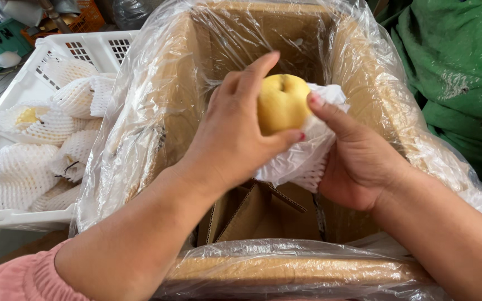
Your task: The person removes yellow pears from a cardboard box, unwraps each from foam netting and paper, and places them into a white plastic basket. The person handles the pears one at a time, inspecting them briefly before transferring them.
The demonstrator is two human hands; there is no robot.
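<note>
Holding a round yellow pear point(282, 103) above the plastic-lined cardboard box point(358, 61) — left hand point(235, 134) clamped around it, right hand point(352, 159) cupping the white foam net sleeve point(302, 156) just underneath, fingers pinching.

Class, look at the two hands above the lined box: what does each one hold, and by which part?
The left hand grips the yellow pear by its side. The right hand holds the white foam net around the pear's lower part.
</note>
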